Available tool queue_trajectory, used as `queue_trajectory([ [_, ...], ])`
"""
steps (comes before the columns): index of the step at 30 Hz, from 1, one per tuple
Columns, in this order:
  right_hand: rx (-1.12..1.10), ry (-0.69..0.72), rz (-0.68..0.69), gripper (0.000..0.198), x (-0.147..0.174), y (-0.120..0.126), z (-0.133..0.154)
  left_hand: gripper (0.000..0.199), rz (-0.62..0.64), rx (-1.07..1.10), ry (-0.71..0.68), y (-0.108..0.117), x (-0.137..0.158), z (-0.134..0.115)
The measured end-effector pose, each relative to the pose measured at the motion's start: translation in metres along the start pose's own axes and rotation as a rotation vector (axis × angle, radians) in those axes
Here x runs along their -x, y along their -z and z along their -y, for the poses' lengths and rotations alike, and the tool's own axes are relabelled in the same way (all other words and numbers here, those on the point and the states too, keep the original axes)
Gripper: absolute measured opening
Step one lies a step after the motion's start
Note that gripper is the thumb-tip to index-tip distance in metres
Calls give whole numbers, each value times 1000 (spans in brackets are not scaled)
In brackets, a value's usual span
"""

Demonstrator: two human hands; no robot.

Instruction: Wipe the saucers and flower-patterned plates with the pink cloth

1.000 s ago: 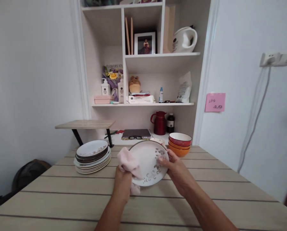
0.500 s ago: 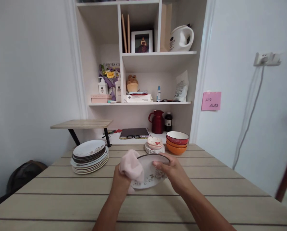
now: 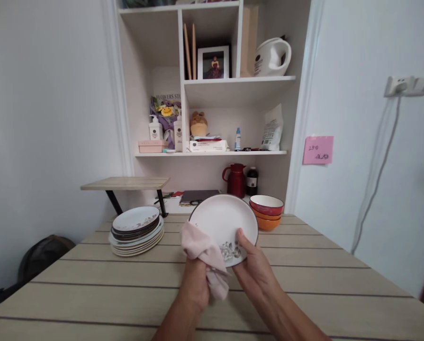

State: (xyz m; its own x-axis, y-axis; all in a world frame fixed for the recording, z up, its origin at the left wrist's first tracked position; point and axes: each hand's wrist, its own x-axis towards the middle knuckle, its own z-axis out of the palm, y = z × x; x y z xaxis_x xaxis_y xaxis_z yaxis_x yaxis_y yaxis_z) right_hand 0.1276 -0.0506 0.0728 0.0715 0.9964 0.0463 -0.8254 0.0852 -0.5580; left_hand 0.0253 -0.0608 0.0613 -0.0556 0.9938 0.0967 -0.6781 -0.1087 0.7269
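A white plate with a dark rim and a grey floral print is held up over the table, its face tilted toward me. My right hand grips its lower right edge, thumb on the face and fingers behind. A pale pink cloth is bunched in my left hand and touches the plate's lower left edge. The cloth hides most of my left fingers. Left of my hands stands a stack of plates, the top one with a similar floral print.
Stacked red and orange bowls stand behind the plate on the right. A small raised wooden stand is at the table's back left. Behind the wooden table, a shelf unit holds a red jug, a dark bottle and other items.
The plate has been raised and tipped up, so its face shows more fully and covers the small dishes behind. My right hand has shifted to its lower edge; the cloth now hangs lower.
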Motion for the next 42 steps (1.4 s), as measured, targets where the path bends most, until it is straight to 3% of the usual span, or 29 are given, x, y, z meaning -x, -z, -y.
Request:
queue_trajectory([
  [3, -9, -88, 17, 45, -1, -1, 2, 36, -34, -62, -51, 3, 0, 1],
  [7, 237, -143, 141, 47, -4, 3, 22, 36, -131, -226, -175, 17, -5, -10],
  [11, 555, 11, 235, 50, -6, 10, 45, 27, -145, -475, -220, 25, -7, -23],
  [15, 783, 151, 277, 43, -6, 13, 60, 30, 54, -588, -298, 22, -3, -31],
  [18, 1042, 357, 353, 28, -6, 12, 66, 29, 224, -679, -418, 20, -1, -35],
  [21, 1221, 516, 444, 16, -7, 12, 69, 18, 257, -753, -501, 22, 0, -38],
  [23, 1271, 524, 458, 13, -9, 14, 70, 12, 247, -747, -497, 23, 0, -41],
  [27, 1202, 426, 435, 11, -7, 13, 65, 15, 211, -646, -400, 29, -3, -43],
  [31, 934, 277, 388, 23, -2, 9, 46, 34, -32, -492, -219, 37, -9, -41],
  [34, 738, 207, 285, 38, -2, 9, 29, 41, -145, -382, -238, 36, -10, -39],
  [37, 572, 154, 205, 48, -2, 11, 16, 46, -144, -249, -275, 28, -8, -34],
  [42, 367, 108, 123, 57, 4, 7, 6, 48, -83, -102, -196, 13, -2, -24],
])
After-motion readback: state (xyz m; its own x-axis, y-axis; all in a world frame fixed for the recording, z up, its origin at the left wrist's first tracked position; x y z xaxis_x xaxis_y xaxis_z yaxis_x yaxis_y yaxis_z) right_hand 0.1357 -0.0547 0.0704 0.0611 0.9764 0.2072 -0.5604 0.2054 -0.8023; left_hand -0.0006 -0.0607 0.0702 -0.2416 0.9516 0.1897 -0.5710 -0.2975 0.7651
